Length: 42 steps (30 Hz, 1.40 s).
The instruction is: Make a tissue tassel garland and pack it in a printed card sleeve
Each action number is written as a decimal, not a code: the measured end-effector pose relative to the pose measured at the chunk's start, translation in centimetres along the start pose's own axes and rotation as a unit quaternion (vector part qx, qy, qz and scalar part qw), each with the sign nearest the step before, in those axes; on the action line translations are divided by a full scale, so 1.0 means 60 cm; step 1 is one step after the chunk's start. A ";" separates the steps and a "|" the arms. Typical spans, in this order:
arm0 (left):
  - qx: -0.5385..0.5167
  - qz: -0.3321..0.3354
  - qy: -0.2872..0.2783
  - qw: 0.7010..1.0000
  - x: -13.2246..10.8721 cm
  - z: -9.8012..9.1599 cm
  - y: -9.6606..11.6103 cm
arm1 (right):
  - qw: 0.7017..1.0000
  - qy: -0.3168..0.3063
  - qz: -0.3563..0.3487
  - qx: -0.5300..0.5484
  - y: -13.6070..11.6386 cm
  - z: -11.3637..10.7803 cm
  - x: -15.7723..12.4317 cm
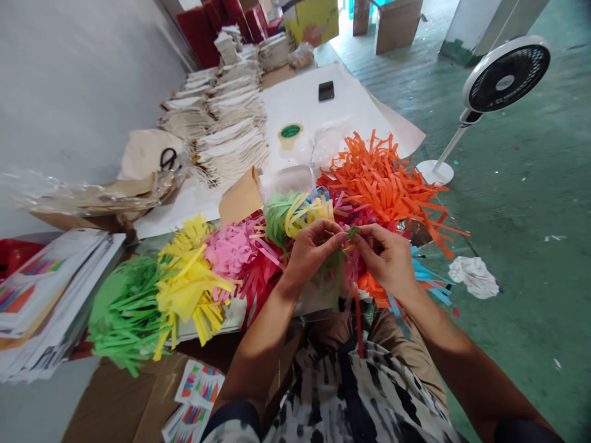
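My left hand (313,247) and my right hand (386,253) meet above the table's near edge. Fingertips of both are pinched on a small green paper piece (353,231) between them. Just beyond my left hand lie light-green paper fringe (278,216) and pale-yellow fringe (298,215). A heap of orange paper fringe (376,178) spreads past my right hand, with blue strips (429,277) beside my right wrist. To the left are pink fringe (233,246), a yellow fringe bundle (191,283) and a green fringe bundle (132,301). My fingers partly hide the green piece.
Stacks of off-white folded material (231,117) line the table's left side. Farther back are a phone (325,91) and a green tape roll (290,131). Black scissors (168,159) lie among plastic wrap. A white fan (505,77) stands at the right; printed sheets (50,289) sit left.
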<state>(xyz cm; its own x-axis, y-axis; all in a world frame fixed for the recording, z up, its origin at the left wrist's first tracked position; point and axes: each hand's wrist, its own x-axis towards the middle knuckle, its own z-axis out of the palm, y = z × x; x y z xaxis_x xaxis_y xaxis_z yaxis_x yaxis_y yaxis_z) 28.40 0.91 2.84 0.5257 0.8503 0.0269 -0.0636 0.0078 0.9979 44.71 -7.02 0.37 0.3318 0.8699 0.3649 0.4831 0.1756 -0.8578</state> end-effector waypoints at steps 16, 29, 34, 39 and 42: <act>0.290 0.197 0.104 0.931 -0.018 0.013 0.001 | 0.998 -0.024 0.033 0.054 -0.002 -0.009 -0.009; 0.313 0.225 0.086 0.919 -0.021 0.019 -0.004 | 0.991 0.031 0.049 0.118 -0.008 0.001 -0.013; 0.283 0.219 0.054 0.932 -0.028 0.016 -0.001 | 0.987 0.055 0.065 0.139 -0.003 0.004 -0.012; 0.272 0.219 0.047 0.936 -0.030 0.017 -0.002 | 0.986 0.068 0.063 0.136 0.002 0.006 -0.011; 0.286 0.229 0.048 0.929 -0.026 0.017 -0.006 | 0.988 0.068 0.058 0.127 0.004 0.006 -0.012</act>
<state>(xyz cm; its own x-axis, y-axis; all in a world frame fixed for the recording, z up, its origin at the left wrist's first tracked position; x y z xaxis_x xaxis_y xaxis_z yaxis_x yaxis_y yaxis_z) 28.47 -0.99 2.48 0.4744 0.7387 0.4787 0.2144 -0.6244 0.7511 44.26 -7.42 -0.21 0.4866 0.8241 0.2900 0.2225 0.2041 -0.9533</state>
